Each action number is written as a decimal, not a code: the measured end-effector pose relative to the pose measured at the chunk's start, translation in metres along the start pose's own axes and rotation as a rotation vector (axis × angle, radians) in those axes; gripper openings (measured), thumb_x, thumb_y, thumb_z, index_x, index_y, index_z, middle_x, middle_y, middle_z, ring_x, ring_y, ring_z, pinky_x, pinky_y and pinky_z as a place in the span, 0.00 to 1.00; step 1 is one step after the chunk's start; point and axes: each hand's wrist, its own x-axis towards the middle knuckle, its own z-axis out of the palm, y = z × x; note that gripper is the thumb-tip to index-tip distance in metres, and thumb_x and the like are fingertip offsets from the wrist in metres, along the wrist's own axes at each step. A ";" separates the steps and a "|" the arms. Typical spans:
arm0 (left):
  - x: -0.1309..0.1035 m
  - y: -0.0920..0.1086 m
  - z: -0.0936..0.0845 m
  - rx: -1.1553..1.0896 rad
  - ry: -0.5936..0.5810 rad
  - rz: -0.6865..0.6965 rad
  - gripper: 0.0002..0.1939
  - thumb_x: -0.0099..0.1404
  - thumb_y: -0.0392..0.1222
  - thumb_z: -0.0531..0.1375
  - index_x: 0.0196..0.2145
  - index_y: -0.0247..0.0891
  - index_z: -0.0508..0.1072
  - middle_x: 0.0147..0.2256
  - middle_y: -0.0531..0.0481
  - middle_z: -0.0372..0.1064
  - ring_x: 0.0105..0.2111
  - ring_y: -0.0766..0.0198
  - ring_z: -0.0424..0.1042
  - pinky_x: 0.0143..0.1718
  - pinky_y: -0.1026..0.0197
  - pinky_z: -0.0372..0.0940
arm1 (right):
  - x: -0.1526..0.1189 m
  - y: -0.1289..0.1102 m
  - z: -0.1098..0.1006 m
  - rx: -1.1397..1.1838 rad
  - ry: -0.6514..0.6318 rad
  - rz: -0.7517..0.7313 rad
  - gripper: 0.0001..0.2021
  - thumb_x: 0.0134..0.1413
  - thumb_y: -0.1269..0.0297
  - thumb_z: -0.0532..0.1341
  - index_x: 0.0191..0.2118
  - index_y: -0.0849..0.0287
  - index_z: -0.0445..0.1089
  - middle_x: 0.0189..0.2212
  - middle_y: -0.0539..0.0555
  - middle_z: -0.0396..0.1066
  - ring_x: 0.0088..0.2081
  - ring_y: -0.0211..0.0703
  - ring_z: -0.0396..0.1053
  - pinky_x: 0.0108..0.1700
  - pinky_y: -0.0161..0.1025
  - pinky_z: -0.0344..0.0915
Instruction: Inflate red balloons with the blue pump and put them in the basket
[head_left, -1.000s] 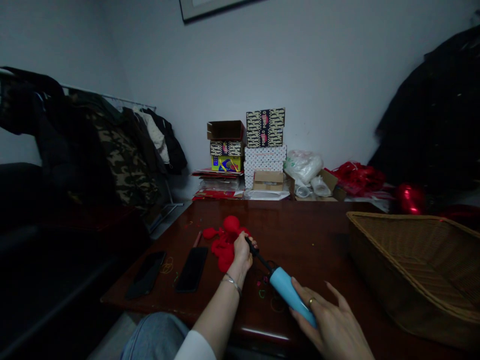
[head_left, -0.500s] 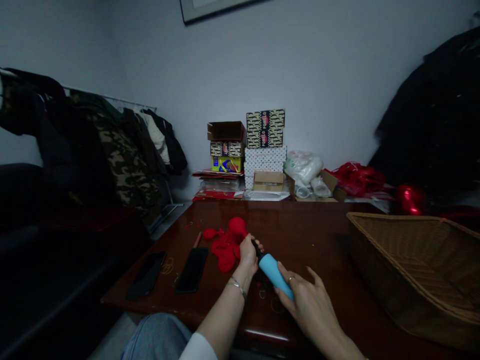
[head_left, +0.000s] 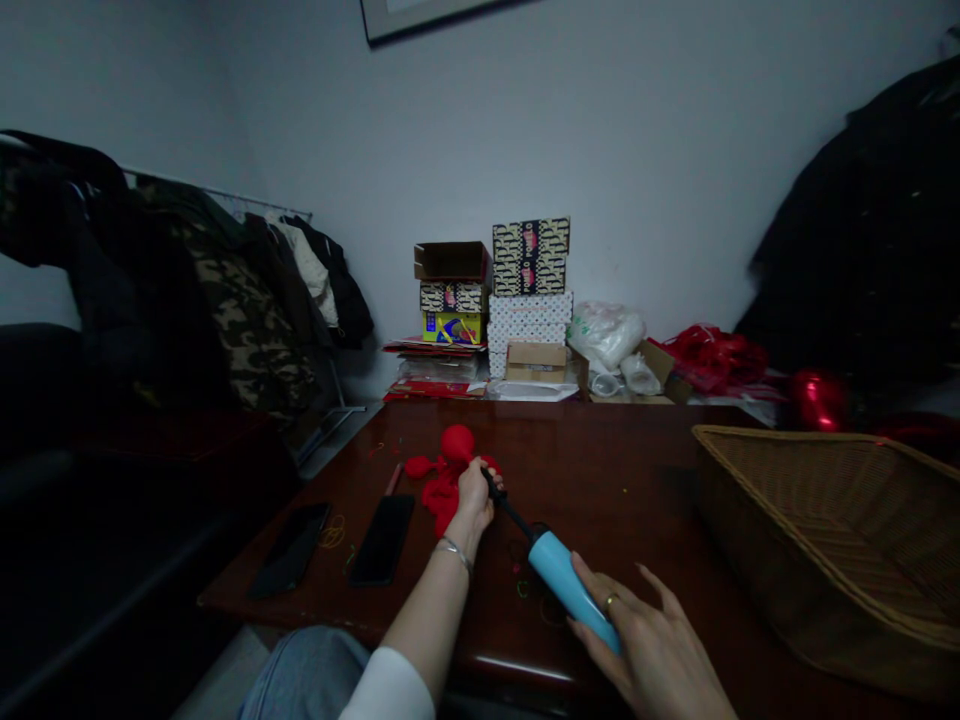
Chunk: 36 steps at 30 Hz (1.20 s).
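Observation:
A blue hand pump (head_left: 573,588) with a black rod runs slantwise between my two hands. My right hand (head_left: 643,625) grips its blue barrel, thumb on one side and some fingers raised. Around the black nozzle end, my left hand (head_left: 475,492) is closed, pinching the neck of a small red balloon (head_left: 457,442) on it. The balloon is round and partly filled. Just left of that hand, a heap of red balloons (head_left: 440,498) lies on the brown table (head_left: 592,450), partly hidden behind the hand.
Two dark phones (head_left: 382,538) (head_left: 291,550) lie on the left of the table beside yellow rubber bands (head_left: 332,532). A wicker basket (head_left: 795,550) stands at the right. Stacked boxes (head_left: 531,258) and plastic bags (head_left: 607,335) are along the back wall.
My hands have moved apart, so the black rod now shows out of the blue barrel. The left hand and balloon shifted left; the right hand moved down and right.

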 end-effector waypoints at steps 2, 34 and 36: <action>0.003 0.005 0.000 -0.002 0.007 0.010 0.06 0.55 0.37 0.55 0.25 0.38 0.58 0.16 0.58 0.54 0.13 0.72 0.56 0.14 0.69 0.49 | -0.008 0.006 0.000 -0.022 0.028 -0.030 0.27 0.56 0.58 0.55 0.61 0.51 0.53 0.48 0.52 0.71 0.47 0.47 0.70 0.56 0.57 0.53; -0.027 -0.022 0.016 0.030 -0.008 -0.104 0.07 0.60 0.38 0.52 0.25 0.38 0.57 0.15 0.57 0.55 0.13 0.71 0.56 0.16 0.68 0.51 | 0.041 -0.029 -0.001 0.026 -0.063 0.184 0.23 0.57 0.63 0.53 0.58 0.57 0.59 0.44 0.57 0.73 0.40 0.46 0.72 0.58 0.55 0.45; -0.024 -0.020 0.015 0.028 0.003 -0.102 0.06 0.59 0.37 0.52 0.25 0.38 0.58 0.15 0.58 0.54 0.13 0.72 0.55 0.16 0.68 0.51 | 0.039 -0.029 -0.001 0.033 -0.061 0.178 0.23 0.57 0.63 0.53 0.59 0.57 0.58 0.46 0.57 0.72 0.41 0.46 0.72 0.58 0.55 0.44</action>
